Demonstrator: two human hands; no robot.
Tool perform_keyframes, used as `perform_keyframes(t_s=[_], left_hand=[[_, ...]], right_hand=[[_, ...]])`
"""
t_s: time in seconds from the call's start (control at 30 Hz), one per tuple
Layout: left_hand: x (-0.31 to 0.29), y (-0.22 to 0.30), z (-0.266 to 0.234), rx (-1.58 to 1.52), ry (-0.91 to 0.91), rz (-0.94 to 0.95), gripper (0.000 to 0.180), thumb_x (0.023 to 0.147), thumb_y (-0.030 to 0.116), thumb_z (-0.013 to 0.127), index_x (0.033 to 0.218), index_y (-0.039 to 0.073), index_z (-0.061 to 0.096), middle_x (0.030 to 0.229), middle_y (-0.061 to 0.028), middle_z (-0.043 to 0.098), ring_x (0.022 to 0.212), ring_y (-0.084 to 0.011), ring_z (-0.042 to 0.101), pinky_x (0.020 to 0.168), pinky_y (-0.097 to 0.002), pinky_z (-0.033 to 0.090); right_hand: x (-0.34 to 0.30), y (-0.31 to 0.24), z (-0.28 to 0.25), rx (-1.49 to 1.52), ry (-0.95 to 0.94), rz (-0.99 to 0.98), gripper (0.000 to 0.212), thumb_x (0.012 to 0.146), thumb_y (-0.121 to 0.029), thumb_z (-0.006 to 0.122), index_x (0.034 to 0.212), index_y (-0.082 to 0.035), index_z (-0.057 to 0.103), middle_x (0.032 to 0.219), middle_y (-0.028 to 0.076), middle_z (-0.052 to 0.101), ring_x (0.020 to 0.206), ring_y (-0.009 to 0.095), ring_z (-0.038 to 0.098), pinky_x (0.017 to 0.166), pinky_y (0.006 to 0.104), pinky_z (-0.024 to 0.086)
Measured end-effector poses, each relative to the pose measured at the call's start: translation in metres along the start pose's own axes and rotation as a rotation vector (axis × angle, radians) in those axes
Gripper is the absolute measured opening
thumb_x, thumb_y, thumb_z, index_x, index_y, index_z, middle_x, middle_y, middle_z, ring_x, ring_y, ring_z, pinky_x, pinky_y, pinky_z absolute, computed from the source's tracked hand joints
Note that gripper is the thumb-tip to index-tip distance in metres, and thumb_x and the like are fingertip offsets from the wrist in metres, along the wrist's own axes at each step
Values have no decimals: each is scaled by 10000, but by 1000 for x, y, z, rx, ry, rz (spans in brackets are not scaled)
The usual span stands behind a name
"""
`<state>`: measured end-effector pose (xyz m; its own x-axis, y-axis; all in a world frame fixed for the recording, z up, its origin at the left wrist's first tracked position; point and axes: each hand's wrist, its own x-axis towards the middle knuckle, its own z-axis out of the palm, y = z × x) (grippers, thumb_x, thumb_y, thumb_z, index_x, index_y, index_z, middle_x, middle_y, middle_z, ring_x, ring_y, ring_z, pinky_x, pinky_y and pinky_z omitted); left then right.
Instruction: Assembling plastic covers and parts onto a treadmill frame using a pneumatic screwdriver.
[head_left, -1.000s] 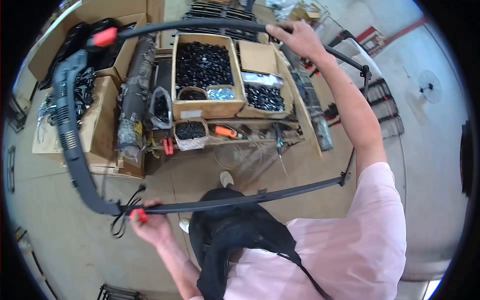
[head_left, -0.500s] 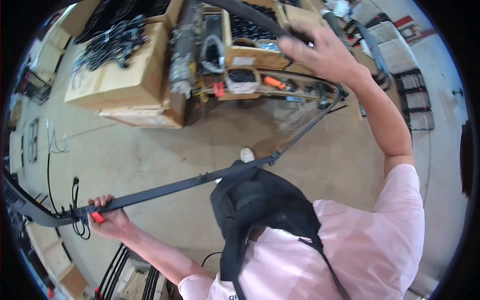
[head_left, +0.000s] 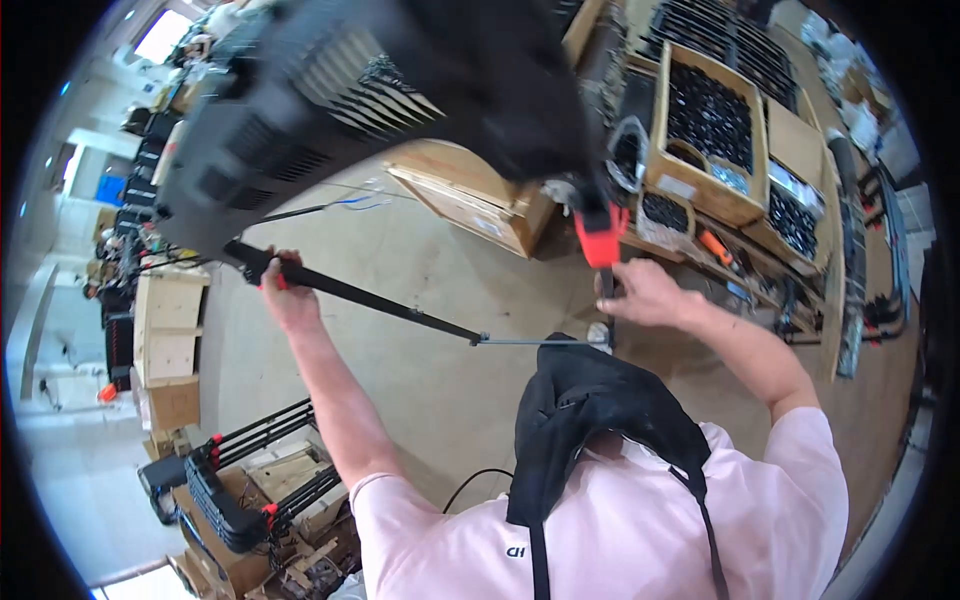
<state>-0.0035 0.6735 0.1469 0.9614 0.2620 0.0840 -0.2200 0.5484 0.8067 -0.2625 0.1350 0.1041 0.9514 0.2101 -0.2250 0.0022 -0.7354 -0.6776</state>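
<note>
A large black frame with a vented plastic housing (head_left: pixel 270 150) is raised high in front of me, tilted and close to the camera. My left hand (head_left: pixel 292 290) is wrapped round one of its long black bars (head_left: pixel 390 308), beside the housing, with a bit of red at the grip. On the other side, my right hand (head_left: pixel 645 293) closes on the frame's other dark bar, just below a bright red part (head_left: pixel 600 237). A thin grey rod (head_left: pixel 540 342) continues from the left bar's end toward the right one. The housing hides much of the room ahead.
A workbench at the right carries cardboard boxes (head_left: pixel 715 195) of small black parts and an orange-handled tool (head_left: pixel 720 248). A wooden crate (head_left: pixel 470 200) stands beyond the frame. Similar black frames with red parts (head_left: pixel 240 510) stand behind at lower left, near stacked cartons (head_left: pixel 170 310).
The frame has swung up, its housing coming from the far left to the top centre. My left hand rose; my right hand came down and inward onto the other bar. My view turned left.
</note>
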Motion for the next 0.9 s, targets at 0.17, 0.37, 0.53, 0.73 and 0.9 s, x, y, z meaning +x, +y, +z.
perform_keyframes(t_s=[0.17, 0.37, 0.53, 0.73, 0.9], left_hand=[[10, -18, 45, 121, -152, 45, 381, 898, 9, 669, 1278, 22, 648, 1116, -80, 692, 1064, -220, 659, 1028, -409, 515], [74, -13, 17, 397, -25, -81, 311, 882, 19, 695, 1183, 93, 678, 1096, -3, 720, 1021, -159, 670, 891, -356, 508], [162, -47, 11, 594, 72, -178, 226, 853, 28, 727, 1066, 99, 705, 1035, -9, 720, 916, -146, 643, 807, -353, 521], [264, -95, -39, 617, 48, -233, 193, 779, -51, 748, 932, 63, 717, 884, -21, 711, 783, -149, 635, 726, -314, 495], [327, -172, -37, 613, 8, -301, 228, 769, -79, 702, 965, 37, 714, 874, -6, 681, 798, -142, 621, 744, -303, 483]], right_hand=[[17, 30, 38, 235, 6, -136, 388, 838, -303, 824, 1155, -117, 699, 871, 181, 712, 844, 411, 715, 766, 496, 567], [70, 15, 60, 270, 76, -384, 404, 863, -173, 800, 1244, -61, 724, 1253, 171, 716, 1146, 371, 681, 976, 477, 549], [159, 17, 85, 227, -92, -205, 424, 871, -86, 780, 1288, -54, 710, 1293, 172, 700, 1144, 336, 687, 987, 452, 545], [263, 23, 165, 672, 116, -66, 423, 869, -104, 846, 1244, -76, 651, 1147, 70, 695, 1110, 202, 659, 985, 336, 553], [316, 61, 192, 306, 120, 112, 331, 921, -172, 830, 1204, -83, 682, 1119, 56, 715, 1079, 199, 672, 971, 372, 562]])
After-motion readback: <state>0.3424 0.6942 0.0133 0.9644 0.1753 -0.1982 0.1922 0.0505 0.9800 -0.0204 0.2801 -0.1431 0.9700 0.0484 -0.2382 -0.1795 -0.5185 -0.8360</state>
